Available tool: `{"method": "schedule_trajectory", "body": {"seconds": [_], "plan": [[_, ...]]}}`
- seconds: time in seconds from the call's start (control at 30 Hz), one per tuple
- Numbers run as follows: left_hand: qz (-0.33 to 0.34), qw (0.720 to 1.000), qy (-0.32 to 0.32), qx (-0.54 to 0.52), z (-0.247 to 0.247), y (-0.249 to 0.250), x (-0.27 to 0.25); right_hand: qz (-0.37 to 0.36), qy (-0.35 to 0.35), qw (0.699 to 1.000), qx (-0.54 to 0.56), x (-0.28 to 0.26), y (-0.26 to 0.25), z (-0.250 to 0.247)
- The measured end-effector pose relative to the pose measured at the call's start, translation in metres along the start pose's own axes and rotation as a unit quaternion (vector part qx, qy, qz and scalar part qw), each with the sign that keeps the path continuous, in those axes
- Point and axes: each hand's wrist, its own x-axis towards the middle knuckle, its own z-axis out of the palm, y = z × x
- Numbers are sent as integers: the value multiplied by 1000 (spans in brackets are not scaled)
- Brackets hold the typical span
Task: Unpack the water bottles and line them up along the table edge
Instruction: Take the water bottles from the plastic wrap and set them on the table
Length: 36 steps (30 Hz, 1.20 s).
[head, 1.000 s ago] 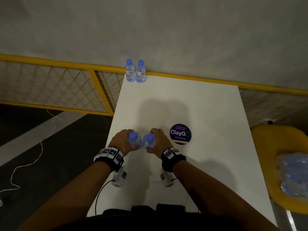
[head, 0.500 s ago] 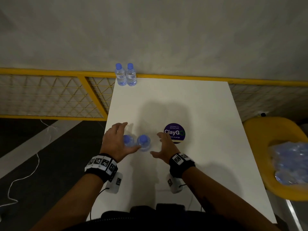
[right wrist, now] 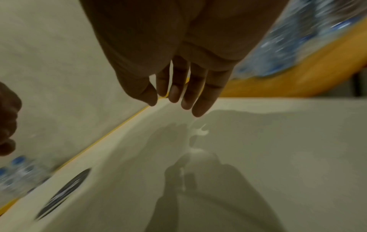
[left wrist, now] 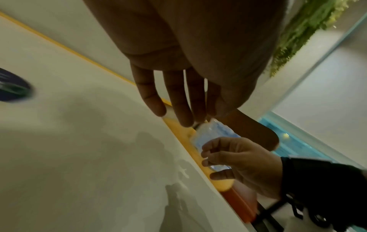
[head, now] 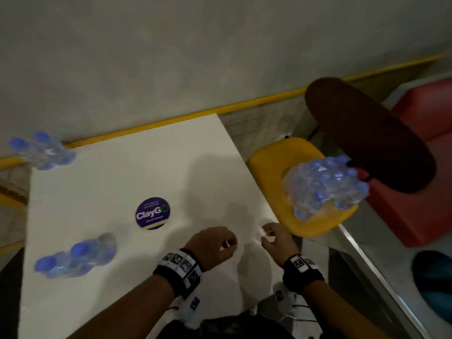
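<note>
Both my left hand [head: 215,245] and right hand [head: 277,238] hang loose and empty over the desk [head: 195,167]. Two bottles [head: 75,255] stand near its left edge (blurred), two more [head: 42,150] at the far corner, the wrapped pack [head: 325,187] on the yellow chair [head: 271,157].

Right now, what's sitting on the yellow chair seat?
A shrink-wrapped pack of blue-capped water bottles rests on the yellow chair seat. The bottle count is blurred, and the seat under the pack is hidden.

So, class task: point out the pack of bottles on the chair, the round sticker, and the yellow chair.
pack of bottles [head: 325,184], head view, wrapped middle.
round sticker [head: 152,213], head view, its centre.
yellow chair [head: 271,165], head view, bare seat.
</note>
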Motion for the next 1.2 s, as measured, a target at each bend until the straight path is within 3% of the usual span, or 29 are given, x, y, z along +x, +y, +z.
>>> {"method": "schedule_trajectory", "body": {"seconds": [0.17, 0.27, 0.4, 0.5, 0.67, 0.83, 0.9, 1.07, 1.13, 1.2], "plan": [[43, 995, -89, 5, 50, 75, 104, 120, 82, 989, 31, 7, 83, -100], [12, 993, -110, -35, 85, 115, 151, 159, 124, 979, 36, 24, 115, -149], [-72, 977, -103, -174, 120, 159, 196, 207, 162, 961, 81, 55, 149, -194], [-128, 970, -38, -204, 138, 168, 218, 232, 162, 951, 120, 70, 168, -207], [-175, 949, 8, -261, 165, 165, 235, 244, 175, 939, 166, 82, 182, -212], [-278, 910, 76, -299, 167, 186, 262, 246, 165, 935, 195, 100, 191, -217], [-307, 904, 86, -284, 166, 195, 274, 261, 140, 937, 184, 105, 191, -222], [-395, 890, 25, -228, 154, 207, 298, 262, 135, 948, 124, 119, 197, -227], [-401, 888, 15, -222, 149, 207, 304, 250, 121, 956, 92, 119, 198, -229], [-372, 904, 35, -206, 145, 205, 303, 236, 105, 964, 65, 119, 212, -227]]}}
